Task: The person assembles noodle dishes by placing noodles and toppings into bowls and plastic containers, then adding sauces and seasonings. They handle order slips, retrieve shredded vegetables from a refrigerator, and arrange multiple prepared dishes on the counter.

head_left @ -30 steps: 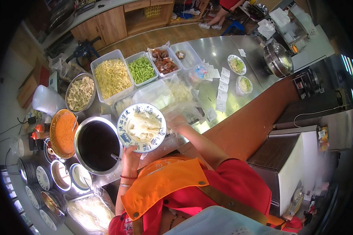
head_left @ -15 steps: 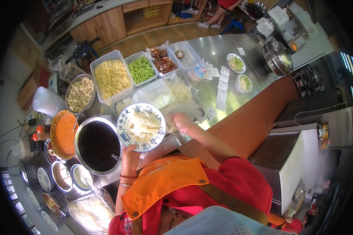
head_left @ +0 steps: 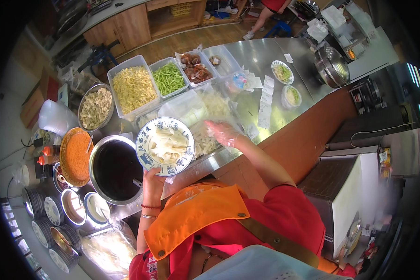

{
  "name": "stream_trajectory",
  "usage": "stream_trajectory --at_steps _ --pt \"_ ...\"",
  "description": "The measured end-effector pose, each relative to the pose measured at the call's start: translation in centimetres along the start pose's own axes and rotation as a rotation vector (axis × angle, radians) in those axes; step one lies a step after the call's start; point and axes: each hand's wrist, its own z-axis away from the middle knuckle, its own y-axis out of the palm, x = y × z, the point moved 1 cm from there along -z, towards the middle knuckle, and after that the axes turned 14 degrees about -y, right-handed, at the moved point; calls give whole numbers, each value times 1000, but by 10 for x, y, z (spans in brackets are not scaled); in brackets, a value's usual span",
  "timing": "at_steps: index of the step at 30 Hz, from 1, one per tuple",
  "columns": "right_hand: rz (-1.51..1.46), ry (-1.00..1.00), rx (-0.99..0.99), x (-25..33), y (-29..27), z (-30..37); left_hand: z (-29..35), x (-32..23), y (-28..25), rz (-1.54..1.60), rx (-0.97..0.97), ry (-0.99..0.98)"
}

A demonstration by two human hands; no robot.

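My left hand (head_left: 152, 183) grips the near rim of a white bowl (head_left: 143, 145) with a blue pattern. Wide pale noodles (head_left: 168, 144) lie heaped in its middle. To the right of the bowl, my right hand (head_left: 223, 134) wears a thin clear plastic glove. Its fingers look apart and point left over a clear tub of pale noodle strips (head_left: 201, 148); nothing shows in them. A translucent bag or sheet (head_left: 184, 109) covers part of that tub. Just left of the bowl stands a steel pot of dark liquid (head_left: 114, 168).
Tubs of bean sprouts (head_left: 134, 88), green strips (head_left: 169, 79) and brown pieces (head_left: 196, 70) line the far side. At left are a pan of orange sauce (head_left: 77, 156), a bowl of pale cubes (head_left: 96, 107) and stacked bowls (head_left: 44, 233). Paper slips (head_left: 265, 102) lie right.
My right hand has risen slightly away from me and to the right over the noodle tub. The bowl in my left hand has shifted a little left and away. A distant person has stepped sideways.
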Motion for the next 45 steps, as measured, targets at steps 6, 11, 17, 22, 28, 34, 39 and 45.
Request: stream_trajectory --at_steps 6,11,17,22,28,34,39,45 --pt "156 -48 114 -19 26 5 -2 4 3 -4 7 -7" --pt "174 8 20 -9 27 10 -1 2 -5 2 -17 2" --pt "120 97 -104 -28 29 12 -5 0 -10 4 -12 -2" --pt "32 119 -122 -26 37 9 -3 2 -11 37 -8 -12" --pt "350 1 -121 6 19 7 0 3 -7 20 -39 17" --pt "627 -47 -97 24 -8 8 0 4 -3 -8 -62 21" --pt "442 -46 -220 40 -29 18 0 3 -2 -24 -65 25" --pt "172 -72 -244 48 -52 27 -3 4 -7 -28 -80 43"
